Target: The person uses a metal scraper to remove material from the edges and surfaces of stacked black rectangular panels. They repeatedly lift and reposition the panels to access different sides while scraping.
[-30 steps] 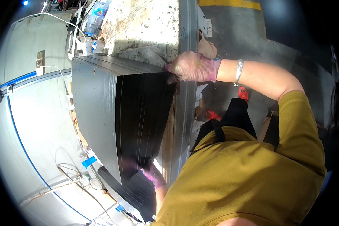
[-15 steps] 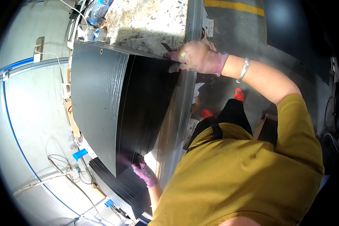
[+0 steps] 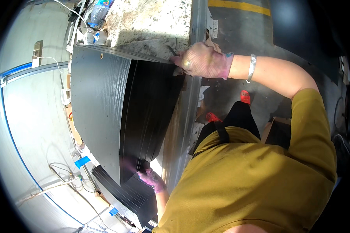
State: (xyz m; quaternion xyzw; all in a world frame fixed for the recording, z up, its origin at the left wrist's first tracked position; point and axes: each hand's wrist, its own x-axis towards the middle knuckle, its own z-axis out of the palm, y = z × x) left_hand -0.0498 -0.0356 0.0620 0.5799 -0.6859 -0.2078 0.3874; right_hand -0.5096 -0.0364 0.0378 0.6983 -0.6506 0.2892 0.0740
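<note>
From my remote feed, the black panel stack (image 3: 99, 116) lay on the bench, just left of both hands, its long axis running top to bottom of the view, approx. parallel w/ the metal bench rail (image 3: 190, 105). The R hand (image 3: 204, 62) was at the upper corner nearest the body, gloved fingers curled tight round the edge. A thin dark strip (image 3: 171, 50) stuck out by its fingertips; couldn't tell if they pinched it too. The L hand (image 3: 151, 179) touched the lower end, fingertips lost in shadow, so couldn't tell whether they were clenched or just propping. So one hand per end, neither nearer.

In the way: a 2nd stack of thin black panels (image 3: 126, 190), partly hidden behind the lower corner; contact unclear. Past the upper end was the stained white worktop (image 3: 151, 23), w/ a clear plastic bottle (image 3: 99, 12) at its far-left side. Off left, a blue fitting (image 3: 82, 162) and loose cables (image 3: 64, 171) sat near the stack. An open cardboard box (image 3: 270, 130) stood on the floor, R of the legs, well apart from the stack.
</note>
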